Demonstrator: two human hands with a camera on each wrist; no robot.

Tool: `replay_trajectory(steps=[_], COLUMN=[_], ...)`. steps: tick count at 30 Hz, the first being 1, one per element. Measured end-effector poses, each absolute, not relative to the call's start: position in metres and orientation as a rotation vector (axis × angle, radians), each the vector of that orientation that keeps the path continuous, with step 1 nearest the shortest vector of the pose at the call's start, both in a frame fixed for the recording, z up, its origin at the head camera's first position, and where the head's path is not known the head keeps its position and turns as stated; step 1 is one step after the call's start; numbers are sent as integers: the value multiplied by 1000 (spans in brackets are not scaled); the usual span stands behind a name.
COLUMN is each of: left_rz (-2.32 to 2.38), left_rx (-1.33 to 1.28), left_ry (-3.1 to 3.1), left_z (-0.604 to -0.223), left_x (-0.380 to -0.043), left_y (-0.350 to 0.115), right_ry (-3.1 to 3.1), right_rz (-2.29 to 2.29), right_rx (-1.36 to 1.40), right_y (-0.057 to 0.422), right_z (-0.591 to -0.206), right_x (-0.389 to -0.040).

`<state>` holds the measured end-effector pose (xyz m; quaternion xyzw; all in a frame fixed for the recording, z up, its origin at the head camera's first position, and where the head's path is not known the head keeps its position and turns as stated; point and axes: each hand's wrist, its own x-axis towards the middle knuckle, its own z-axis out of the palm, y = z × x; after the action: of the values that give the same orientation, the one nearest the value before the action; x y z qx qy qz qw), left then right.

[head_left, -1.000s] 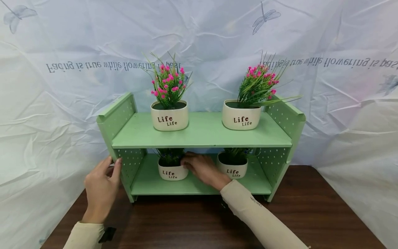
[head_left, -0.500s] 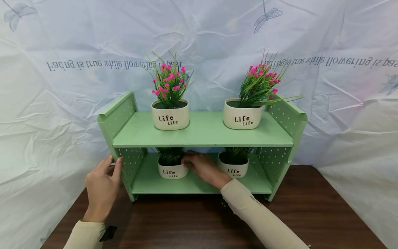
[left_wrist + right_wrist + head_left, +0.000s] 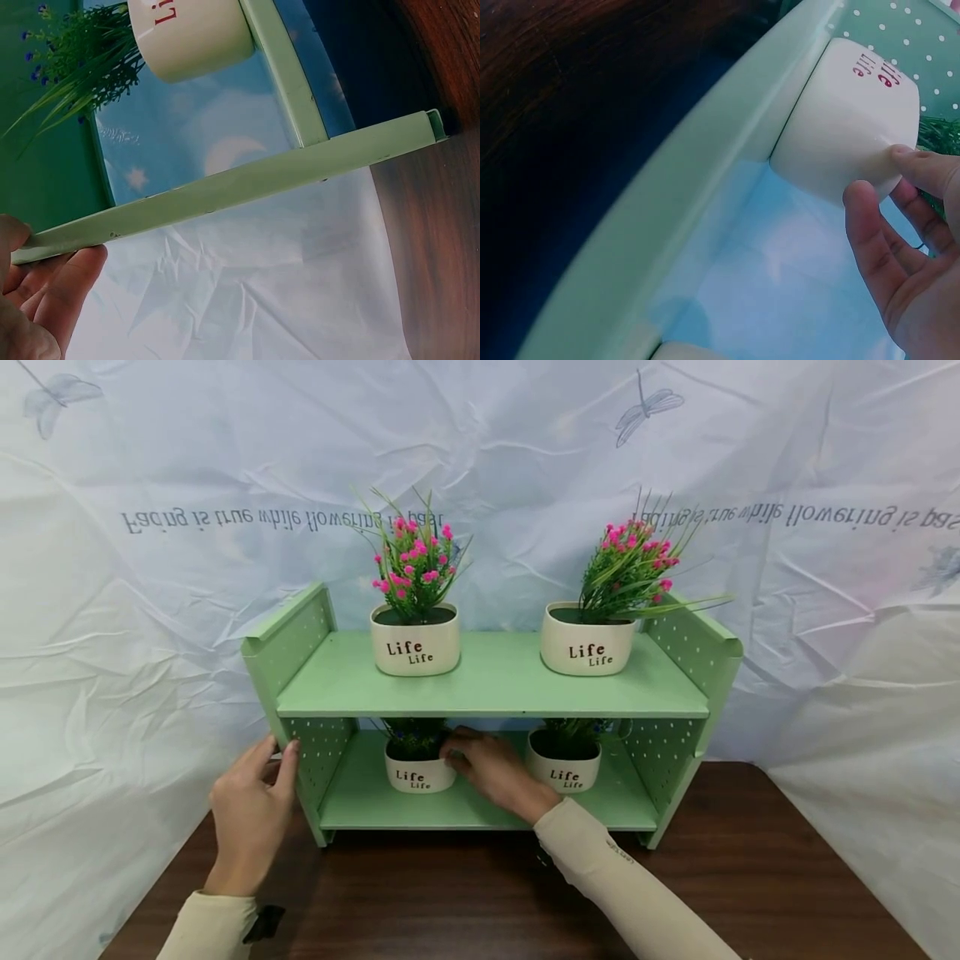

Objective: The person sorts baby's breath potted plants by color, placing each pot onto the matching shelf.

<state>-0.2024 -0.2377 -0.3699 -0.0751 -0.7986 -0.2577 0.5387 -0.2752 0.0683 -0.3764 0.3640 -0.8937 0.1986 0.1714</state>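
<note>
On the lower tier of the green two-tier shelf (image 3: 487,697), my right hand (image 3: 491,768) holds the right end of a cream flowerpot (image 3: 422,778) marked "Life". In the right wrist view the right hand (image 3: 919,247) has its thumb (image 3: 919,166) near the rim of the flowerpot (image 3: 847,120). Small blue-purple flowers (image 3: 45,56) grow from this pot. At the shelf's left side, my left hand (image 3: 255,814) pinches the front edge of the side panel (image 3: 225,184), thumb on one face and fingers (image 3: 79,274) on the other.
A second cream flowerpot (image 3: 564,766) stands on the lower tier, just behind the right wrist. Two pots with pink flowers, left (image 3: 416,645) and right (image 3: 587,642), sit on the top tier. The shelf stands on a dark wooden table (image 3: 450,893) before a printed cloth (image 3: 510,435).
The head view has shifted slightly. Both hands keep their places on the shelf panel and the flowerpot, and the pots stand where they were.
</note>
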Motion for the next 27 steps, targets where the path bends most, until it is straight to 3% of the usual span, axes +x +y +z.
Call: replay_trajectory(steps=[14,27], left_rz=[-599,-587], left_rx=[-177,-184], left_ry=[-1907,-1928], left_z=[-370,-370], left_x=[-201,-201], left_y=[-236,-239], right_ry=[-2555,-2546], right_rz=[395,405], right_rx=[1003,991], right_y=[78,129], right_z=[-381,-382], right_x=[-251,-200])
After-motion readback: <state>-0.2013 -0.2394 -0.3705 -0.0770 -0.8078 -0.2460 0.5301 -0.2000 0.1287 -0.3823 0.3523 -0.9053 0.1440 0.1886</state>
